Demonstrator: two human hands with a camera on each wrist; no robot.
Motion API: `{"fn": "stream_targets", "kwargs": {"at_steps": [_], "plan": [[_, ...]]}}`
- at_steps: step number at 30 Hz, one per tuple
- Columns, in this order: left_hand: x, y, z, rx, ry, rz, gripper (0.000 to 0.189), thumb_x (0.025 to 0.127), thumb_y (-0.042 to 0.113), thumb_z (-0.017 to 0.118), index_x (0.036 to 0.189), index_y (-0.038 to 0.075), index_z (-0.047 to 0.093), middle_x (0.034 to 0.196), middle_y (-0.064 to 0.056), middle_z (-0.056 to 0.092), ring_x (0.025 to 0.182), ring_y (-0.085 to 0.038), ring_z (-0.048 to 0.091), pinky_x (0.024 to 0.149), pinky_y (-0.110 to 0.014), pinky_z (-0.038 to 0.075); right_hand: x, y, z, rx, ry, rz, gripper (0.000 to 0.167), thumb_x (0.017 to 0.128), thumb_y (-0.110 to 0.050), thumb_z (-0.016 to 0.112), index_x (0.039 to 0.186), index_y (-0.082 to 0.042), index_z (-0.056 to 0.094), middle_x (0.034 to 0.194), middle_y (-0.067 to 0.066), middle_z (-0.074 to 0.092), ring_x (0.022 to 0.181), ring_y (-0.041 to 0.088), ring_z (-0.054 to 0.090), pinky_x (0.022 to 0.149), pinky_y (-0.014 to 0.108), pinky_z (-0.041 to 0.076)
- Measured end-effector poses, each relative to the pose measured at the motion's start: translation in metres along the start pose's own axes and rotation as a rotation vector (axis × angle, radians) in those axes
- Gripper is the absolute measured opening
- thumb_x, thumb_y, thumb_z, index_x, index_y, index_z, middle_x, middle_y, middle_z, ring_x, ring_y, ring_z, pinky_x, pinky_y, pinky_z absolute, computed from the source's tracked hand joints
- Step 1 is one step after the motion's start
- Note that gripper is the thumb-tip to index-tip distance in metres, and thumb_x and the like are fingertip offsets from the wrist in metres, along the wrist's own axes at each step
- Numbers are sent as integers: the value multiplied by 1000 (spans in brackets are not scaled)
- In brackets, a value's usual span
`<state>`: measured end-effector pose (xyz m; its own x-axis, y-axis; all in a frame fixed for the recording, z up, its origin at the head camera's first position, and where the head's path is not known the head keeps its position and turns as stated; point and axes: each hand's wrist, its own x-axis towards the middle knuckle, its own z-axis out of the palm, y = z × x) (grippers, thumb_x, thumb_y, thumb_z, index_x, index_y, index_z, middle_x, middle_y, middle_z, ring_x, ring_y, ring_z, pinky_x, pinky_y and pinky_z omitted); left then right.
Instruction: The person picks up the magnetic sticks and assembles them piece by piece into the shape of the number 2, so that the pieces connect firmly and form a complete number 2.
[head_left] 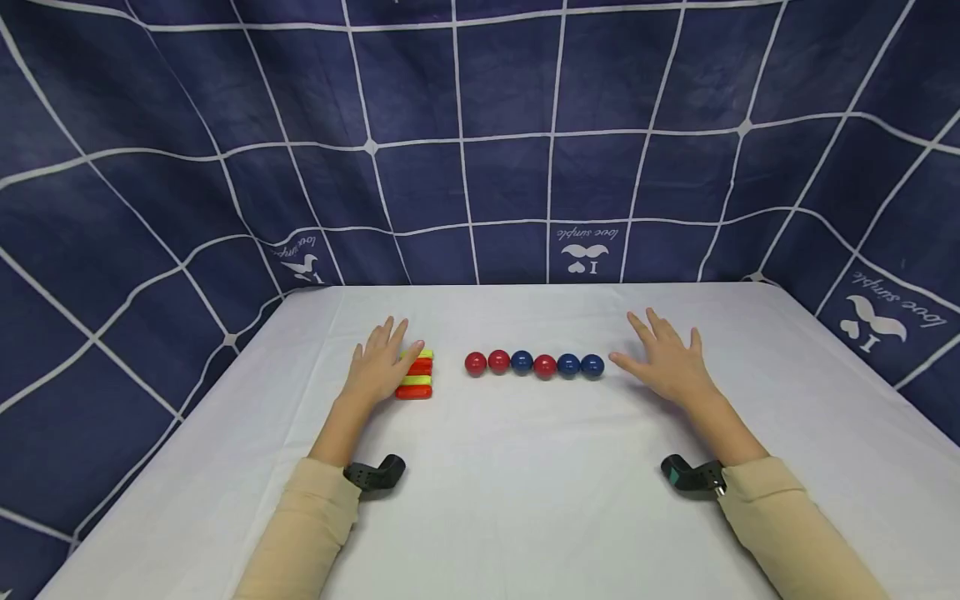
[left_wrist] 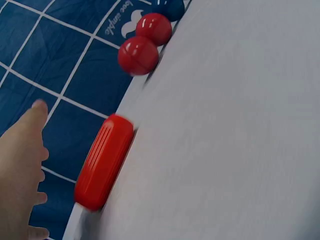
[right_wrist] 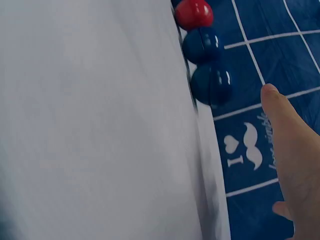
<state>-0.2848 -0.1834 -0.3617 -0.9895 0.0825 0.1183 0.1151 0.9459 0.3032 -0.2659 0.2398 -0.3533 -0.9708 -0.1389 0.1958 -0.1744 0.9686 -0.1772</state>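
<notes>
My left hand (head_left: 375, 367), fingers spread and straight, is over the left end of a column of short, rounded plastic pieces in alternating yellow and red, partly hiding them. The nearest red piece (head_left: 414, 392) shows fine ridges on its side in the left wrist view. Right of these, glossy red and blue balls lie side by side in a row, from a red ball (head_left: 476, 364) at the left to a blue ball (head_left: 592, 367) at the right. Just beyond that blue ball my right hand (head_left: 670, 362) is also spread, with nothing in it.
A white cloth (head_left: 510, 500) covers the table. Dark blue fabric (head_left: 510, 175) with white grid lines hangs behind and along both sides. Each wrist wears a black device, the left device (head_left: 377, 473) and the right device (head_left: 692, 475), near beige sleeves.
</notes>
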Motion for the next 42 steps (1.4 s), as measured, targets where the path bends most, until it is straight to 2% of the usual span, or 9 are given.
{"fn": "stream_targets", "kwargs": {"at_steps": [7,13,17,20,23,28,33,38,42], "plan": [[4,11,13,-157,68,-46,58,94,47,31,139,10,34,143,-14,33,132,-33,31,100,-56,31,-1,-20,14,116,-24,-49,78,86,-60,42,144,-10,23,147,23,23,131,43,28,100,63,23],[7,10,23,-365,124,-104,47,95,39,36,133,12,43,139,-13,40,129,-31,35,102,-54,29,-4,-31,23,262,-36,-35,67,88,-54,44,139,-12,33,141,17,37,126,38,39,96,61,32],[10,4,29,-523,131,-134,44,96,33,37,131,8,45,136,-14,42,127,-31,38,105,-49,28,-6,-34,30,351,-11,-26,61,90,-48,47,137,-11,37,135,16,43,116,33,48,91,56,39],[11,-1,31,-607,133,-152,42,96,30,38,129,5,47,133,-15,44,124,-30,41,106,-45,29,-7,-35,35,426,14,-11,58,90,-43,49,136,-9,38,131,16,46,105,29,52,84,48,43],[11,-3,31,-590,144,-134,40,95,27,39,126,4,50,131,-16,46,124,-30,40,106,-44,29,-6,-36,38,511,44,1,56,90,-38,52,135,-8,38,128,18,48,93,24,52,76,36,43],[10,-3,29,-467,145,-108,38,94,26,41,121,3,55,132,-16,46,127,-32,36,106,-46,25,-4,-37,42,608,46,-7,54,90,-32,54,134,-4,39,124,20,48,84,20,48,68,26,39],[10,-3,31,-368,76,-103,40,94,31,37,119,5,55,136,-15,41,129,-32,30,106,-47,22,-6,-36,45,590,19,-9,53,90,-31,55,134,-4,40,123,19,47,86,20,46,72,28,37],[8,-1,31,-348,35,-102,41,94,31,34,117,3,52,138,-17,35,131,-33,25,106,-48,20,-7,-35,45,571,4,-25,54,90,-31,54,135,-6,39,123,17,47,88,21,46,73,30,37],[7,-1,30,-348,15,-103,41,94,30,33,117,1,51,138,-17,33,131,-33,24,106,-48,19,-8,-34,46,542,4,-55,54,90,-30,55,135,-8,39,115,15,49,85,19,45,72,30,37]]}}
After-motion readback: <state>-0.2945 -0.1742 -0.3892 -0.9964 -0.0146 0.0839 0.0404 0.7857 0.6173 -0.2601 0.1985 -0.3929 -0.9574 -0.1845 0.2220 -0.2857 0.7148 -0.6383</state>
